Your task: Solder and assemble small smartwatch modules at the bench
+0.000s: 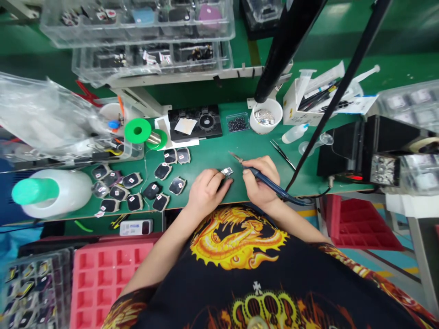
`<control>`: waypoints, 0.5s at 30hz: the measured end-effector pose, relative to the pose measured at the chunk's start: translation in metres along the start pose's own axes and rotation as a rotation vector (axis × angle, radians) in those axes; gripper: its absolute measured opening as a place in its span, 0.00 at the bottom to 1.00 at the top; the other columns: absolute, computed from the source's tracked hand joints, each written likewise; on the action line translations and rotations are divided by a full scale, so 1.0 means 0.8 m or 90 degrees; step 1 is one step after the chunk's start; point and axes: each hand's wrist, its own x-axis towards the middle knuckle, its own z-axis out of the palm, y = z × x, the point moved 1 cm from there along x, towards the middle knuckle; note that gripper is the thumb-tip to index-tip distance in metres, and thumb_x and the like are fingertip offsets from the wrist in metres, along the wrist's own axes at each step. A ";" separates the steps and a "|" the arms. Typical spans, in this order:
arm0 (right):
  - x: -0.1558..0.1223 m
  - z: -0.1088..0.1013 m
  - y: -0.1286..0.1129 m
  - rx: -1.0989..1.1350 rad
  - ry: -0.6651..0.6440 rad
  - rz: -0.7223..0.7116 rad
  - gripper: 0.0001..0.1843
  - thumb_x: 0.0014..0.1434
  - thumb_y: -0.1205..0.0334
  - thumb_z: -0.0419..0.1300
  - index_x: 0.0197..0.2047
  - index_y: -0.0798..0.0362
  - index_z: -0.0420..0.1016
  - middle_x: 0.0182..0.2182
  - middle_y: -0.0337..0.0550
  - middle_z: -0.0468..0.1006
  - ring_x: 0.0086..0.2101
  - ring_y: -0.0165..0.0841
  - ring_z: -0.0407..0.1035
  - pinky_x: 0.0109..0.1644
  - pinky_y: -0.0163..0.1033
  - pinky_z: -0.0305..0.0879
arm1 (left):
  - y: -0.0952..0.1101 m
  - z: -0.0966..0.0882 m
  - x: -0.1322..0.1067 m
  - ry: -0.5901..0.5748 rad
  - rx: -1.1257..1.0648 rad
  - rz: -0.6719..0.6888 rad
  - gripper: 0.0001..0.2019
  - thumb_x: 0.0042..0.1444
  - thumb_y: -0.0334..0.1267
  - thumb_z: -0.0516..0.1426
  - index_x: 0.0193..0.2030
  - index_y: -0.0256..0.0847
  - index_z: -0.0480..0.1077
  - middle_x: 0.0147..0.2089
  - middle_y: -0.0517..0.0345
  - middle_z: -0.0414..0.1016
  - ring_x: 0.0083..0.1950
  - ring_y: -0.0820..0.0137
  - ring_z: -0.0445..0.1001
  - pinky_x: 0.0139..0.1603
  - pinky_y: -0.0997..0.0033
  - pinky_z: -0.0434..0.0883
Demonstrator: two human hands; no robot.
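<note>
My right hand (261, 179) is closed around a blue-handled soldering iron (270, 183), whose metal tip points up and left, just above the green mat. Between the thumb and fingers of my left hand (207, 189) is a small silvery electronic part (227, 171), low over the mat. The iron's tip is apart from this part. To the left of my left hand lie several watch cases (177, 185) with dark faces, some bearing small labels. Most of the small part's underside is hidden by my fingers.
A green solder spool (137, 131) stands at the left, beside a white bottle with a green cap (56, 193). Tweezers (283, 154) lie to the right. Behind are a white cup of small parts (266, 116) and a black fixture (195, 122). A black tube (288, 45) hangs overhead.
</note>
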 end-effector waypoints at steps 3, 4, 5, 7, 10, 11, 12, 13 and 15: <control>0.003 0.000 -0.003 -0.003 -0.013 0.001 0.06 0.71 0.64 0.61 0.46 0.48 0.81 0.38 0.43 0.83 0.36 0.39 0.75 0.41 0.49 0.76 | 0.000 0.002 0.000 -0.001 0.029 0.000 0.09 0.69 0.40 0.65 0.50 0.39 0.74 0.43 0.49 0.78 0.45 0.62 0.76 0.45 0.61 0.75; 0.004 -0.001 -0.004 -0.005 -0.016 0.000 0.07 0.71 0.64 0.61 0.47 0.48 0.81 0.38 0.43 0.83 0.36 0.39 0.75 0.41 0.48 0.76 | 0.001 0.003 0.001 -0.004 0.047 0.001 0.09 0.69 0.41 0.65 0.49 0.39 0.74 0.42 0.49 0.77 0.44 0.62 0.76 0.45 0.61 0.75; 0.004 -0.001 -0.004 -0.005 -0.016 -0.001 0.07 0.72 0.64 0.61 0.47 0.48 0.81 0.38 0.43 0.84 0.36 0.39 0.75 0.42 0.48 0.76 | 0.002 0.005 0.002 -0.006 0.066 0.000 0.09 0.69 0.42 0.65 0.48 0.39 0.74 0.42 0.49 0.77 0.43 0.62 0.75 0.44 0.61 0.74; 0.004 0.000 -0.005 0.002 -0.016 -0.005 0.07 0.71 0.65 0.61 0.47 0.48 0.81 0.38 0.43 0.84 0.37 0.38 0.75 0.42 0.47 0.76 | 0.005 0.007 0.006 -0.011 0.094 -0.005 0.09 0.70 0.43 0.64 0.46 0.39 0.74 0.41 0.49 0.76 0.42 0.62 0.74 0.43 0.61 0.73; 0.003 0.000 -0.004 0.010 -0.012 -0.003 0.07 0.71 0.66 0.62 0.47 0.49 0.82 0.38 0.43 0.83 0.36 0.38 0.75 0.42 0.46 0.75 | 0.008 0.007 0.011 -0.011 0.103 -0.012 0.07 0.71 0.41 0.61 0.45 0.39 0.74 0.41 0.50 0.75 0.42 0.62 0.74 0.44 0.62 0.72; 0.003 0.001 -0.003 0.010 -0.012 0.000 0.07 0.71 0.66 0.62 0.47 0.49 0.82 0.38 0.43 0.83 0.36 0.38 0.75 0.42 0.46 0.75 | 0.009 0.006 0.011 -0.011 0.098 -0.014 0.07 0.71 0.40 0.61 0.46 0.39 0.74 0.41 0.50 0.75 0.42 0.62 0.74 0.44 0.62 0.72; 0.002 0.001 -0.003 0.010 -0.013 0.002 0.06 0.71 0.65 0.62 0.46 0.49 0.82 0.38 0.43 0.83 0.36 0.38 0.75 0.42 0.46 0.75 | 0.009 0.004 0.012 -0.013 0.091 -0.015 0.06 0.72 0.39 0.60 0.47 0.39 0.74 0.41 0.50 0.75 0.42 0.62 0.74 0.45 0.62 0.73; 0.002 0.000 -0.003 0.013 -0.012 0.001 0.06 0.71 0.65 0.62 0.46 0.49 0.82 0.38 0.43 0.83 0.36 0.38 0.75 0.41 0.46 0.75 | 0.008 0.003 0.011 -0.018 0.082 -0.014 0.06 0.72 0.39 0.60 0.48 0.38 0.74 0.41 0.49 0.76 0.43 0.62 0.74 0.46 0.62 0.73; 0.001 -0.001 -0.003 0.025 -0.014 -0.003 0.07 0.71 0.66 0.62 0.46 0.49 0.82 0.38 0.43 0.83 0.36 0.38 0.75 0.41 0.46 0.75 | 0.006 0.000 0.009 -0.029 0.059 -0.008 0.06 0.72 0.37 0.60 0.50 0.38 0.74 0.43 0.48 0.77 0.45 0.61 0.75 0.47 0.61 0.75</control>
